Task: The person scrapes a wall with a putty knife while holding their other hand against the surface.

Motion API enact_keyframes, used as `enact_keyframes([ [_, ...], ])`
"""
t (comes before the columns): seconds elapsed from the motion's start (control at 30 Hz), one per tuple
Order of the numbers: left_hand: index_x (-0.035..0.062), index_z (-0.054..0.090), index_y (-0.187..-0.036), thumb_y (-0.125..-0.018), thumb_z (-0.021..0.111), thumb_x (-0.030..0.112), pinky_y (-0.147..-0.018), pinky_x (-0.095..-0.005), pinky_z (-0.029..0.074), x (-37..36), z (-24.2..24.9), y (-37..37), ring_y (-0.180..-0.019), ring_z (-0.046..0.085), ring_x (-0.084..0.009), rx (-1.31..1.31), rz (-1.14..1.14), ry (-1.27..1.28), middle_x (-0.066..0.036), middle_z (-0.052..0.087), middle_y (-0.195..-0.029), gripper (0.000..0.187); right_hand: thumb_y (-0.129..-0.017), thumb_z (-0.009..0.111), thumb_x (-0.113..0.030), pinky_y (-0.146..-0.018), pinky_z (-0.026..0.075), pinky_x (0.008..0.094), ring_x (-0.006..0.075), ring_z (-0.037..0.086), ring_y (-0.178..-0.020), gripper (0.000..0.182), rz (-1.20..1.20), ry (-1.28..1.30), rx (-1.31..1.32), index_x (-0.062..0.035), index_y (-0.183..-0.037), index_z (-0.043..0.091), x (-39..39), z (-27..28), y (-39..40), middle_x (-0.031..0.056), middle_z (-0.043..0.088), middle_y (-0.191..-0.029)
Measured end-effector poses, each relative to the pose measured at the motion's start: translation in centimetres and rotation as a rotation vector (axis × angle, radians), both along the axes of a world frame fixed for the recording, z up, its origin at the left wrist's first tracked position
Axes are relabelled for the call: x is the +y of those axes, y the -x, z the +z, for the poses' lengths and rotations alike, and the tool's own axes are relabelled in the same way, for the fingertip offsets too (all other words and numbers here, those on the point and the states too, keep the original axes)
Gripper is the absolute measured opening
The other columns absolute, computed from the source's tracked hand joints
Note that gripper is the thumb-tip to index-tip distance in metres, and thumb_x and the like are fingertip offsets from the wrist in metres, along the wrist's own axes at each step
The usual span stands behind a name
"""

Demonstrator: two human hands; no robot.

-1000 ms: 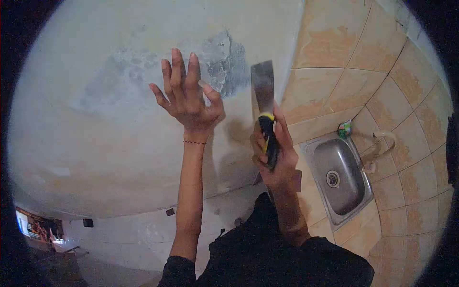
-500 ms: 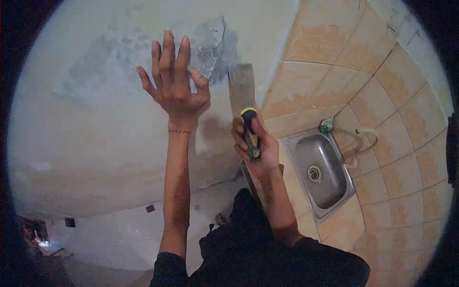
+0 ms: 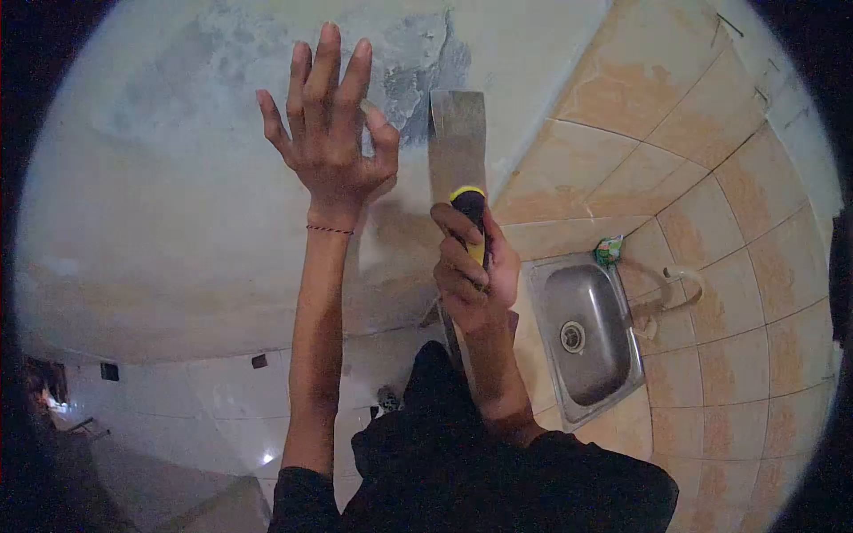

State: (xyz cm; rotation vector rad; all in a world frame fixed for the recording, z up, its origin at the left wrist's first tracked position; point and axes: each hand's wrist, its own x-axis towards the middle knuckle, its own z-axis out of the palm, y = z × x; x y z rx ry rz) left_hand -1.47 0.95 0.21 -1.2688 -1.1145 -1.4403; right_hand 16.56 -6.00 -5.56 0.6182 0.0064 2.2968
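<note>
My left hand point(image 3: 342, 164) is spread out in front of the wall point(image 3: 178, 258), fingers pointing up and thumb out to the right, with nothing held. A thin braided cord point(image 3: 330, 230) circles that wrist. To its right, my right hand point(image 3: 475, 271) grips a putty knife point(image 3: 458, 142) by its black and yellow handle. The wide, smeared metal blade points upward, its tip beside a rough grey patch point(image 3: 404, 93) where the wall's surface is flaked. Behind the left fingers the grey patch continues further left.
At right, a steel sink point(image 3: 582, 373) with a drain is set into a tiled counter. A small green packet point(image 3: 609, 250) stands at its far corner, near a pale tap point(image 3: 684, 280). Orange-beige tiles point(image 3: 675, 115) cover the adjoining wall. Pale floor tiles point(image 3: 187, 391) lie below left.
The view has shifted, so the wall patch appears higher. My right fingers have wrapped further round the handle, hiding more of it. My left hand keeps its spread pose.
</note>
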Motion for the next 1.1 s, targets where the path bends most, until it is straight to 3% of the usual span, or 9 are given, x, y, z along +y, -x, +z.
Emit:
enact_keyframes([
  [0.13, 0.0222, 0.06, -0.138, -0.082, 0.048, 0.025, -0.125, -0.0457, 0.003, 0.1, 0.1, 0.0, -0.142, 0.043, -0.023, 0.015, 0.008, -0.017, -0.001, 0.052, -0.149, 0.057, -0.109, 0.036, -0.022, -0.027, 0.034, 0.0184, 0.0085, 0.038, -0.051, 0.027, -0.083, 0.045, -0.094, 0.0014, -0.121, 0.042, -1.6, 1.6, -0.7, 0.0069, 0.037, -0.089],
  [0.23, 0.0185, 0.062, -0.136, -0.085, 0.047, 0.024, -0.124, -0.0443, 0.005, 0.1, 0.3, -0.5, -0.142, 0.044, -0.0244, 0.025, 0.032, -0.059, -0.004, 0.054, -0.148, 0.053, -0.109, 0.034, -0.02, -0.028, 0.035, 0.0174, 0.0079, 0.037, -0.052, 0.035, -0.127, 0.013, -0.125, -0.0054, -0.14, 0.04, -1.8, 1.7, -0.5, 0.0067, 0.037, -0.09],
  [0.33, 0.0174, 0.063, -0.134, -0.087, 0.046, 0.024, -0.124, -0.0445, 0.006, 0.4, 0.6, -0.6, -0.141, 0.044, -0.0253, 0.038, 0.03, -0.102, -0.006, 0.055, -0.147, 0.05, -0.109, 0.034, -0.019, -0.028, 0.035, 0.0162, 0.0075, 0.036, -0.052, 0.038, -0.143, 0.047, -0.166, -0.0102, -0.145, 0.04, -2.2, 2.7, -0.7, 0.0065, 0.037, -0.09],
  [0.63, 0.0178, 0.062, -0.135, -0.091, 0.044, 0.027, -0.123, -0.0468, 0.005, 0.6, 0.2, -0.3, -0.14, 0.045, -0.0278, 0.046, 0.033, -0.106, -0.007, 0.055, -0.147, 0.049, -0.109, 0.033, -0.019, -0.028, 0.034, 0.016, 0.008, 0.036, -0.054, 0.041, -0.103, 0.064, -0.169, -0.0127, -0.149, 0.04, -2.3, 3.1, -0.6, 0.007, 0.037, -0.09],
  [0.93, 0.0165, 0.063, -0.133, -0.093, 0.044, 0.031, -0.122, -0.0458, 0.008, 0.6, 0.3, -0.4, -0.14, 0.046, -0.0275, 0.06, 0.053, -0.111, -0.007, 0.056, -0.146, 0.047, -0.109, 0.033, -0.019, -0.029, 0.038, 0.0172, 0.0094, 0.041, -0.056, 0.034, -0.005, 0.061, -0.088, -0.0066, -0.14, 0.042, -2.0, 3.0, -1.4, 0.0072, 0.037, -0.091],
  [1.1, 0.016, 0.064, -0.132, -0.094, 0.043, 0.031, -0.122, -0.0449, 0.008, 0.7, 0.3, -0.4, -0.14, 0.046, -0.0273, 0.063, 0.038, -0.127, -0.007, 0.056, -0.146, 0.046, -0.109, 0.033, -0.02, -0.029, 0.038, 0.0173, 0.0098, 0.04, -0.055, 0.036, 0.019, 0.06, -0.046, -0.0065, -0.141, 0.042, -1.5, 3.3, -0.7, 0.007, 0.037, -0.091],
])
